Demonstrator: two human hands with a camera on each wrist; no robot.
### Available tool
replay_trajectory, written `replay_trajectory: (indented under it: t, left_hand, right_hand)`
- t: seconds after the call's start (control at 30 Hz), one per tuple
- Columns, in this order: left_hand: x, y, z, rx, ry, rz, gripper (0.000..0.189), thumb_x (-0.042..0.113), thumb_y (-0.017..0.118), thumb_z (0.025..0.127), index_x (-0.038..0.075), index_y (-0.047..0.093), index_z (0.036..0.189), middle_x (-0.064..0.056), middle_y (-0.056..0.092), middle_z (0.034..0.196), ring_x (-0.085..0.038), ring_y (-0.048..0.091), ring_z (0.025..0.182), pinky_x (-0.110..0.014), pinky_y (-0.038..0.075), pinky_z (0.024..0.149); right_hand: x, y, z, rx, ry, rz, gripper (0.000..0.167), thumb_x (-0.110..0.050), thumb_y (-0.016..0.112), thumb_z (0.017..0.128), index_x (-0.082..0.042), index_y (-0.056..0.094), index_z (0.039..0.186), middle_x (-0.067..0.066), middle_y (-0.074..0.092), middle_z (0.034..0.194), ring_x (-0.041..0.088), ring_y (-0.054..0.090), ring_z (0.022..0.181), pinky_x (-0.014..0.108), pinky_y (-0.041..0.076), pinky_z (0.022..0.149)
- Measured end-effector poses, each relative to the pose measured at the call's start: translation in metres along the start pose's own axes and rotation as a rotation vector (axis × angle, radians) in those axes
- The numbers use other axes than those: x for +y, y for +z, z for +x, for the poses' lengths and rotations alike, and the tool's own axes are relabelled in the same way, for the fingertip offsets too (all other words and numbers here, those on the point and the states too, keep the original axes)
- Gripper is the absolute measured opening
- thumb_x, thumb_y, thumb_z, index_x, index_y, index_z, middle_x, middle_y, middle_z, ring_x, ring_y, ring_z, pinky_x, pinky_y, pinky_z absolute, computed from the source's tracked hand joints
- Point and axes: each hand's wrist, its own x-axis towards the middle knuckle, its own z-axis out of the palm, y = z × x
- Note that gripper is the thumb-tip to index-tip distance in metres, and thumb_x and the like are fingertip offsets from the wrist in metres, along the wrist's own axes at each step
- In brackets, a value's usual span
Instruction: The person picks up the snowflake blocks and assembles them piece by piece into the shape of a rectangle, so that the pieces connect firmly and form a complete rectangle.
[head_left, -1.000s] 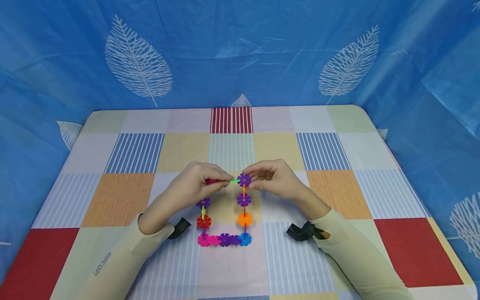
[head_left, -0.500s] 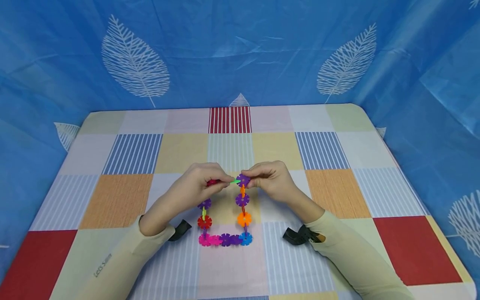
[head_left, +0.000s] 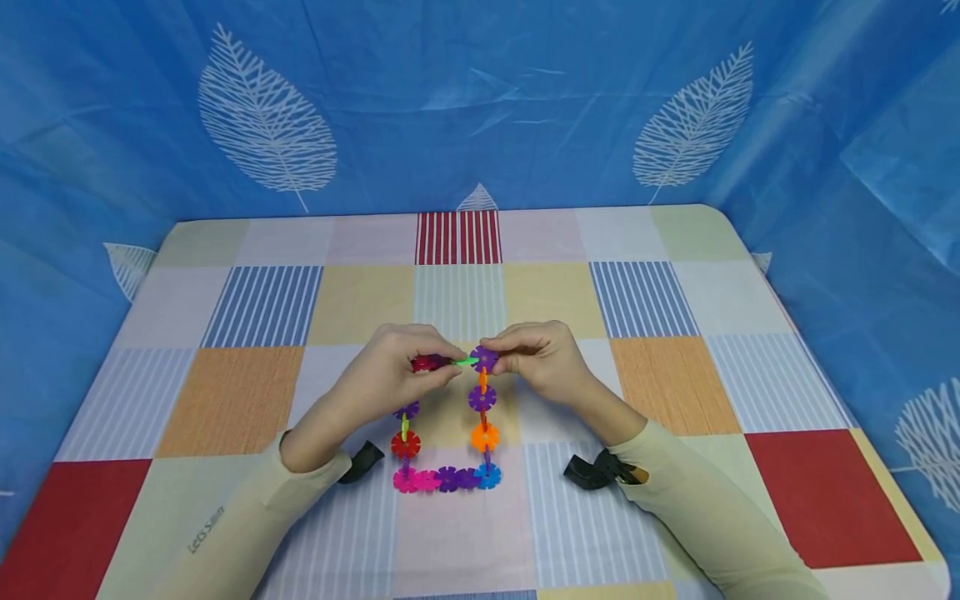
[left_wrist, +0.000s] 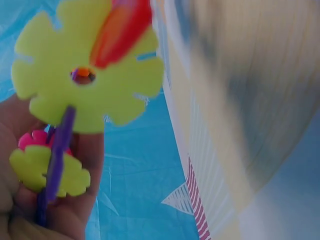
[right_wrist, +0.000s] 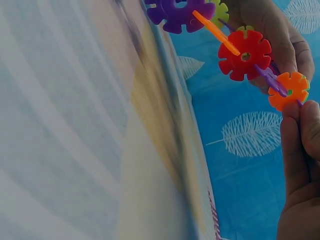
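Note:
In the head view, a chain of notched plastic flower discs hangs in a square-like loop between both hands. My left hand [head_left: 401, 360] pinches a green disc [head_left: 465, 362], seen edge-on, with a red disc [head_left: 427, 363] partly hidden under its fingers. Thumb and fingers of my right hand [head_left: 546, 360] pinch a purple disc [head_left: 484, 359] that meets the green one. Below hang an orange disc [head_left: 485, 437] and a blue disc [head_left: 488, 476] on the right side. A large yellow disc [left_wrist: 45, 75] is close up in the left wrist view. The right wrist view shows a red disc [right_wrist: 240, 65] in the chain.
A patchwork tablecloth [head_left: 660, 517] covers the table under the chain. Blue leaf-printed sheeting [head_left: 480, 100] stands behind and at the sides. Black wrist straps [head_left: 592, 471] hang below the forearms.
The right fingers have come in closer around the purple disc. Both hands otherwise keep nearly the same place, and the whole head view has shifted slightly.

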Motion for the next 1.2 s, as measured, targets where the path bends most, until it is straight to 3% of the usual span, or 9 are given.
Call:
replay_trajectory:
  t: [0.17, 0.37, 0.5, 0.63, 0.73, 0.8, 0.9, 1.07, 1.2]
  left_hand:
    - [0.0, 0.005, 0.0, 0.041, -0.031, -0.014, 0.01, 0.007, 0.077, 0.083, 0.009, 0.078, 0.093, 0.006, 0.07, 0.085, -0.004, 0.058, 0.066, -0.023, 0.05, 0.054]
    - [-0.005, 0.01, 0.0, 0.012, -0.096, 0.007, 0.016, 0.007, 0.075, 0.086, 0.011, 0.076, 0.101, 0.005, 0.069, 0.094, -0.005, 0.061, 0.08, -0.022, 0.054, 0.067]
    - [-0.007, 0.01, 0.0, 0.016, -0.13, 0.021, 0.024, 0.01, 0.075, 0.086, 0.012, 0.072, 0.11, 0.005, 0.066, 0.099, -0.008, 0.058, 0.081, -0.023, 0.053, 0.07]
    - [-0.008, 0.009, 0.0, 0.049, -0.169, -0.022, 0.032, 0.012, 0.075, 0.086, 0.011, 0.067, 0.117, 0.005, 0.062, 0.101, -0.011, 0.054, 0.078, -0.026, 0.052, 0.068]
    - [-0.008, 0.006, -0.001, 0.03, -0.206, -0.069, 0.035, 0.012, 0.074, 0.086, 0.011, 0.065, 0.12, 0.003, 0.061, 0.105, -0.013, 0.054, 0.083, -0.029, 0.052, 0.071]
    - [-0.008, 0.003, -0.002, -0.005, -0.251, -0.087, 0.038, 0.014, 0.073, 0.087, 0.011, 0.062, 0.124, 0.0, 0.061, 0.109, -0.015, 0.055, 0.087, -0.031, 0.053, 0.074]
    - [-0.007, -0.002, -0.003, -0.056, -0.37, -0.107, 0.042, 0.018, 0.072, 0.088, 0.01, 0.058, 0.127, -0.005, 0.061, 0.112, -0.018, 0.057, 0.093, -0.033, 0.053, 0.078]
    - [-0.003, -0.013, -0.005, -0.113, -0.582, -0.181, 0.038, 0.02, 0.075, 0.085, 0.005, 0.057, 0.115, -0.008, 0.061, 0.103, -0.023, 0.061, 0.082, -0.036, 0.054, 0.067]
    - [0.001, -0.017, -0.004, -0.128, -0.587, -0.199, 0.029, 0.014, 0.077, 0.082, 0.006, 0.06, 0.104, -0.008, 0.062, 0.091, -0.022, 0.061, 0.07, -0.036, 0.053, 0.059]
  right_hand:
    - [-0.001, 0.0, 0.001, -0.008, 0.001, -0.017, 0.021, 0.012, 0.072, 0.079, 0.016, 0.069, 0.099, 0.023, 0.07, 0.092, 0.024, 0.071, 0.078, 0.037, 0.058, 0.066]
    - [-0.006, -0.006, 0.003, -0.028, 0.128, -0.099, 0.025, 0.015, 0.07, 0.079, 0.012, 0.069, 0.104, 0.019, 0.071, 0.096, 0.022, 0.071, 0.08, 0.037, 0.058, 0.07]
    - [-0.008, -0.013, 0.004, -0.042, 0.188, -0.143, 0.027, 0.013, 0.07, 0.081, 0.009, 0.07, 0.107, 0.017, 0.072, 0.098, 0.023, 0.07, 0.081, 0.036, 0.057, 0.072]
    - [-0.013, -0.017, 0.006, -0.046, 0.211, -0.152, 0.025, 0.012, 0.07, 0.082, 0.007, 0.07, 0.107, 0.015, 0.071, 0.096, 0.024, 0.067, 0.078, 0.033, 0.057, 0.069]
    - [-0.015, -0.018, 0.006, -0.052, 0.221, -0.128, 0.021, 0.012, 0.068, 0.084, 0.006, 0.069, 0.105, 0.015, 0.07, 0.093, 0.024, 0.066, 0.075, 0.032, 0.056, 0.066]
    - [-0.015, -0.019, 0.006, -0.051, 0.226, -0.118, 0.019, 0.011, 0.066, 0.085, 0.006, 0.069, 0.104, 0.016, 0.07, 0.091, 0.024, 0.066, 0.072, 0.032, 0.056, 0.065]
    - [-0.016, -0.019, 0.006, -0.04, 0.242, -0.125, 0.017, 0.012, 0.065, 0.086, 0.006, 0.069, 0.102, 0.015, 0.069, 0.088, 0.023, 0.066, 0.069, 0.033, 0.057, 0.064]
    - [-0.024, -0.021, 0.008, -0.031, 0.269, -0.15, 0.017, 0.018, 0.062, 0.085, 0.009, 0.067, 0.099, 0.019, 0.067, 0.083, 0.023, 0.066, 0.067, 0.039, 0.057, 0.061]
    - [-0.043, -0.02, 0.013, -0.073, 0.263, -0.231, 0.015, 0.017, 0.062, 0.085, 0.009, 0.067, 0.096, 0.019, 0.067, 0.085, 0.027, 0.065, 0.072, 0.037, 0.056, 0.065]
